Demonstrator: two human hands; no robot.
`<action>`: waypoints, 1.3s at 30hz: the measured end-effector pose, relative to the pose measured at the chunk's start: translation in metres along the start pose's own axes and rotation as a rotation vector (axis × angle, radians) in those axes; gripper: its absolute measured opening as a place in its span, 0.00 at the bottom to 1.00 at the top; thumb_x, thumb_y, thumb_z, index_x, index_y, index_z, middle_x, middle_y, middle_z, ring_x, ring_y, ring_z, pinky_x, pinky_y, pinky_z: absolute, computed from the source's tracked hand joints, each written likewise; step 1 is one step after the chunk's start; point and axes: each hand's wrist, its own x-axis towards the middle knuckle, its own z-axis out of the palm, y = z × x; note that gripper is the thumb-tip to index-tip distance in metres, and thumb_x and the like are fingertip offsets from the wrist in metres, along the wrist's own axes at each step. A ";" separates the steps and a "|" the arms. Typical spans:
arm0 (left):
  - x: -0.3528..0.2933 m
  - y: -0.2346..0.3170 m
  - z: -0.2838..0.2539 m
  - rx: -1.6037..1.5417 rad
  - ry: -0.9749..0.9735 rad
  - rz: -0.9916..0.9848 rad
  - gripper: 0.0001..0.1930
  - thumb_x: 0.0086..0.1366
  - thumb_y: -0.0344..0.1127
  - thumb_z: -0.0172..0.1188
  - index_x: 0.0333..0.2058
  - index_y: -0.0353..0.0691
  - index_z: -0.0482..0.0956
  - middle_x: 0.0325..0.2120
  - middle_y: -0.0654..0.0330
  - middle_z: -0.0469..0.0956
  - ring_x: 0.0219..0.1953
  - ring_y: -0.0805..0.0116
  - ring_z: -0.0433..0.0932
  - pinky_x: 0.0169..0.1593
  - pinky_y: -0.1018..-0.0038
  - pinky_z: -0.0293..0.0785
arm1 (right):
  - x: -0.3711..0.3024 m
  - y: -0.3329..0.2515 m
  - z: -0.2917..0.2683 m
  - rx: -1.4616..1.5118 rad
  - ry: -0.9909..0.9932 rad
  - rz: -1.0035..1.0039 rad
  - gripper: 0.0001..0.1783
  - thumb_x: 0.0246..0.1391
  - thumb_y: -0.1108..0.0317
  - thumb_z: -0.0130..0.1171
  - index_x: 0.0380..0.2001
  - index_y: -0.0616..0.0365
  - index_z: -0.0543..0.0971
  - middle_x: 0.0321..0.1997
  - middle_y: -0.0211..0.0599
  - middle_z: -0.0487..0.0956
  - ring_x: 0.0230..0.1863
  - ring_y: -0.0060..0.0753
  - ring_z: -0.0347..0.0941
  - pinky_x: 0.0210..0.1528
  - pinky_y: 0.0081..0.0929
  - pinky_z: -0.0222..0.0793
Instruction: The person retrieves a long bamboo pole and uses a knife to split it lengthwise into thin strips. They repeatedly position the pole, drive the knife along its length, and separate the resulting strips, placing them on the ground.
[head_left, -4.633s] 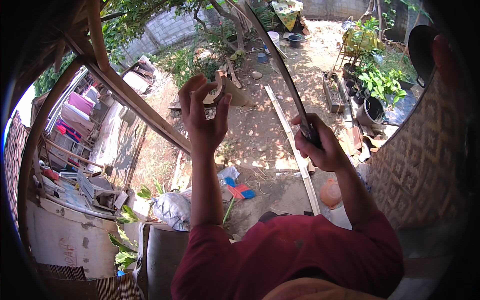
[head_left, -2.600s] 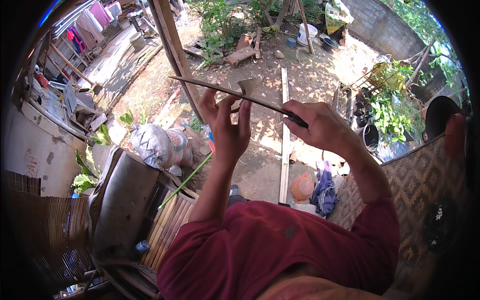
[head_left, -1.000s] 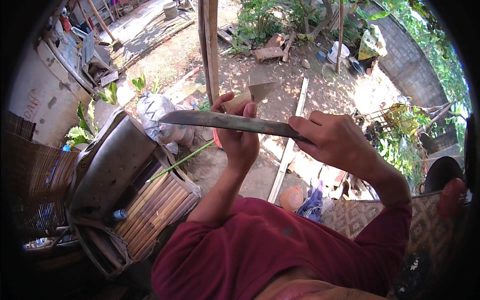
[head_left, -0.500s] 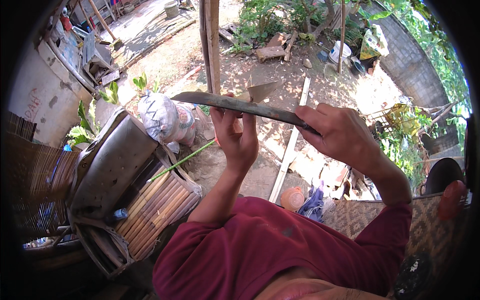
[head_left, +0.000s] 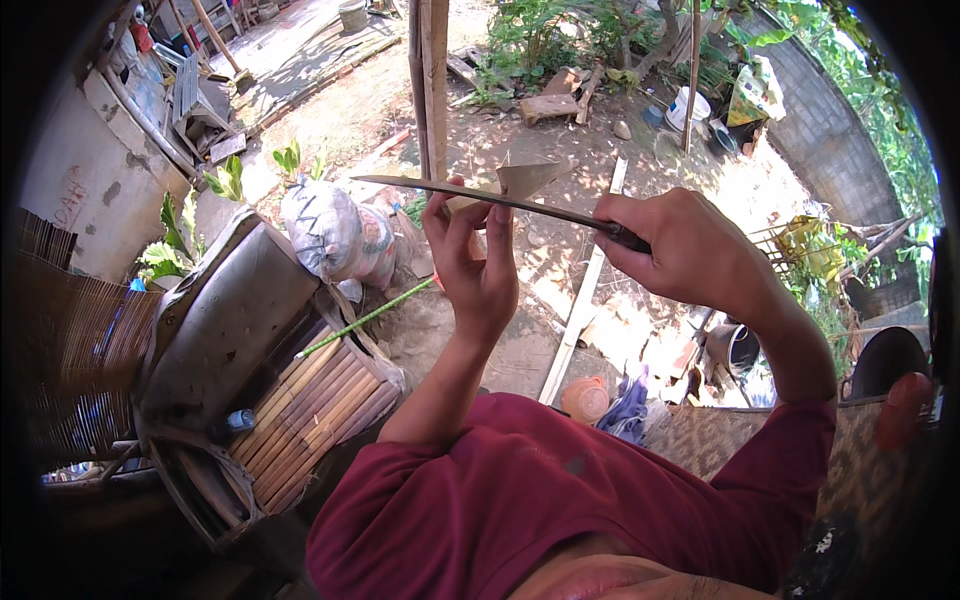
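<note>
My right hand (head_left: 680,245) is closed around the dark handle of a long machete (head_left: 562,211). The blade points left across the view, close to edge-on, and passes in front of my left fingers. My left hand (head_left: 472,245) is raised with its fingers bent together, gripping a thin, pale brown flat piece with a pointed corner (head_left: 528,180) that sticks up behind the blade. The blade hides part of that piece and the left fingertips, so I cannot tell whether the edge touches it.
On the left stands a worn seat with bamboo slats (head_left: 315,425), a green stick (head_left: 370,318) leaning across it. Beyond are a stuffed white sack (head_left: 325,230) and a wooden post (head_left: 430,90). A long plank (head_left: 570,340) and an orange container (head_left: 585,398) lie ahead.
The machete has rolled from showing its broad side to nearly edge-on. My right hand has turned and shifted slightly right, while my left hand stays nearly in place with the pale piece.
</note>
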 end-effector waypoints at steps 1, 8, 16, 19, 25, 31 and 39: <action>0.000 0.000 -0.001 0.002 -0.006 -0.003 0.05 0.67 0.26 0.60 0.40 0.32 0.77 0.55 0.49 0.61 0.63 0.61 0.62 0.58 0.71 0.67 | 0.002 0.002 0.001 0.010 0.006 -0.011 0.11 0.58 0.60 0.57 0.36 0.56 0.77 0.20 0.50 0.77 0.26 0.56 0.78 0.30 0.47 0.71; -0.015 -0.015 -0.001 -0.210 0.225 0.099 0.16 0.65 0.28 0.62 0.50 0.33 0.70 0.59 0.48 0.55 0.64 0.57 0.60 0.66 0.62 0.59 | 0.010 0.011 0.004 0.000 0.060 -0.087 0.10 0.59 0.61 0.59 0.38 0.56 0.78 0.21 0.46 0.77 0.22 0.48 0.76 0.27 0.39 0.70; -0.004 -0.017 -0.005 0.058 0.020 0.055 0.07 0.69 0.26 0.58 0.43 0.30 0.79 0.54 0.52 0.63 0.58 0.62 0.68 0.56 0.69 0.69 | 0.006 0.005 0.008 0.060 -0.009 -0.071 0.11 0.59 0.60 0.57 0.36 0.56 0.77 0.20 0.49 0.77 0.24 0.53 0.78 0.27 0.44 0.71; -0.002 -0.019 -0.003 0.076 0.080 0.082 0.05 0.65 0.28 0.64 0.37 0.33 0.81 0.47 0.48 0.70 0.54 0.57 0.70 0.54 0.66 0.68 | 0.003 0.005 0.010 0.018 0.027 -0.061 0.11 0.59 0.59 0.57 0.36 0.56 0.76 0.20 0.49 0.77 0.24 0.54 0.77 0.27 0.46 0.71; -0.003 -0.023 0.003 0.023 0.099 0.106 0.04 0.64 0.26 0.63 0.36 0.33 0.82 0.45 0.51 0.69 0.53 0.58 0.70 0.54 0.68 0.67 | -0.004 0.007 0.015 -0.004 0.082 -0.094 0.11 0.60 0.59 0.57 0.37 0.56 0.75 0.19 0.50 0.77 0.24 0.56 0.77 0.29 0.49 0.71; -0.007 -0.021 0.007 -0.052 0.080 0.073 0.07 0.64 0.25 0.63 0.41 0.34 0.84 0.47 0.52 0.67 0.53 0.60 0.70 0.55 0.71 0.66 | -0.011 0.011 0.017 -0.012 0.103 -0.116 0.11 0.60 0.60 0.58 0.38 0.56 0.75 0.20 0.50 0.76 0.26 0.56 0.78 0.30 0.49 0.71; -0.006 -0.018 0.007 0.004 0.050 0.099 0.09 0.64 0.25 0.63 0.43 0.35 0.84 0.47 0.51 0.67 0.53 0.60 0.69 0.55 0.71 0.67 | -0.015 0.013 0.018 -0.006 0.112 -0.114 0.11 0.60 0.60 0.57 0.38 0.56 0.75 0.22 0.49 0.77 0.28 0.57 0.78 0.31 0.50 0.71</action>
